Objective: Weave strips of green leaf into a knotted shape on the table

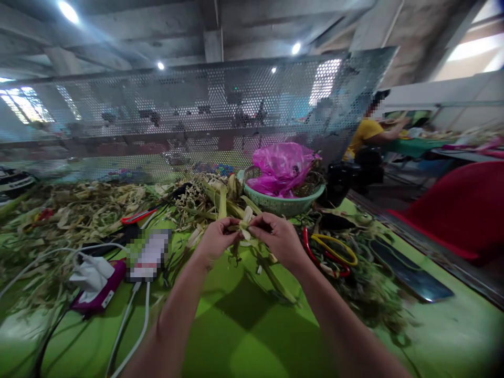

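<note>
Between my two hands is a pale flower shape of dried husk strips (246, 224), its petal-like ends sticking up and down. My left hand (219, 239) pinches it from the left with thumb and fingertips. From the other side, my right hand (276, 239) grips it with thumb and forefinger. Both hands are a little above the green tabletop (252, 325). Long husk stalks (223, 202) lie just behind the hands, and another stalk (277, 281) runs below them. The exact spot where the fingertips meet the husk is partly hidden.
A green basket (285, 203) holds a pink plastic bag (281, 165). Red-and-yellow-handled scissors (334, 249) and a dark phone (411, 270) lie right; a lit phone (149, 257), purple power strip (100, 289) and orange cutter (137, 216) lie left. A perforated metal screen (189, 115) stands behind; a person (370, 131) sits far right.
</note>
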Demonstrator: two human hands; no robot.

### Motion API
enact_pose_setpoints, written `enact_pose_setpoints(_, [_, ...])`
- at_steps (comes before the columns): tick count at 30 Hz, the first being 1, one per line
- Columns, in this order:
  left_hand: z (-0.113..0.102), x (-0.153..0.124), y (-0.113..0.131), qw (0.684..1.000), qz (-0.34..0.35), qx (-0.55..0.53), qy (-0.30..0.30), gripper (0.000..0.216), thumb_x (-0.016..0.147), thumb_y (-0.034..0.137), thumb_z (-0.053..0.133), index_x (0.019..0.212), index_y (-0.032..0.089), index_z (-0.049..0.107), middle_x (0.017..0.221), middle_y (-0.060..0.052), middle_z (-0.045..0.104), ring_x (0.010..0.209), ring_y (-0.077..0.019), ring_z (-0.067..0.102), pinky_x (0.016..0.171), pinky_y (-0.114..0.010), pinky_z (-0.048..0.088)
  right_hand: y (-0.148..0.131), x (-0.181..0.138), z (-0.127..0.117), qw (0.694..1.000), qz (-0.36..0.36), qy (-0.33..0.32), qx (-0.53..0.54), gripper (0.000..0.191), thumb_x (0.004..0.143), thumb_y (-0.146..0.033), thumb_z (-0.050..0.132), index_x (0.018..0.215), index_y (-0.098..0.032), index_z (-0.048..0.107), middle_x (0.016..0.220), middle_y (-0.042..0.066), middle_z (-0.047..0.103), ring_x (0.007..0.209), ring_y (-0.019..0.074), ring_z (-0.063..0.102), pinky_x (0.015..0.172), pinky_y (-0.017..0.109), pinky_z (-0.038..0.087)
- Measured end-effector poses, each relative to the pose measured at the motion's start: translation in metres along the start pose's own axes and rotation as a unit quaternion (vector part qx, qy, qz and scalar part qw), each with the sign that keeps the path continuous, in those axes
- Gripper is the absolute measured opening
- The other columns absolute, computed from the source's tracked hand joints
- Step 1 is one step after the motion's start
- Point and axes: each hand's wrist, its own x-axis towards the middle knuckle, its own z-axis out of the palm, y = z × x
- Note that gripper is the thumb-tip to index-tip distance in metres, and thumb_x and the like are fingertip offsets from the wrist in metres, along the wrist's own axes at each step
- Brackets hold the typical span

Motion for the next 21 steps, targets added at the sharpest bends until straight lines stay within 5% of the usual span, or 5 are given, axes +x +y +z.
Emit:
enact_pose_setpoints(7, [0.004, -0.001, -0.002, 1.0, -0.01, -0.017, 0.023, 0.045, 0.055, 0.039, 0.084, 0.088, 0.014, 0.068, 0.071, 0.0, 0.063, 0.059, -0.0083, 0.05, 0.053, -0.019, 0.035, 0.003, 0.0, -0.001, 0.999, -0.008, -0.024, -0.019, 0.011, 0.08, -0.028, 0.059, 0.079, -0.019, 0.064, 0.072, 0.001, 0.064, 0.067, 0.0159, 0.056, 0.062, 0.024, 0.042])
enact_pose_setpoints(21, [0.022, -0.001, -0.014, 0.992, 0.001, -0.081, 0.098, 0.03, 0.058, 0.032, 0.08, 0.08, 0.016, 0.069, 0.067, 0.001, 0.062, 0.056, -0.0067, 0.049, 0.056, -0.019, 0.038, -0.011, 0.0, -0.005, 0.979, -0.056, -0.037, -0.193, 0.009, 0.081, -0.019, 0.054, 0.072, -0.021, 0.057, 0.074, 0.003, 0.063, 0.068, 0.0177, 0.057, 0.063, 0.026, 0.039])
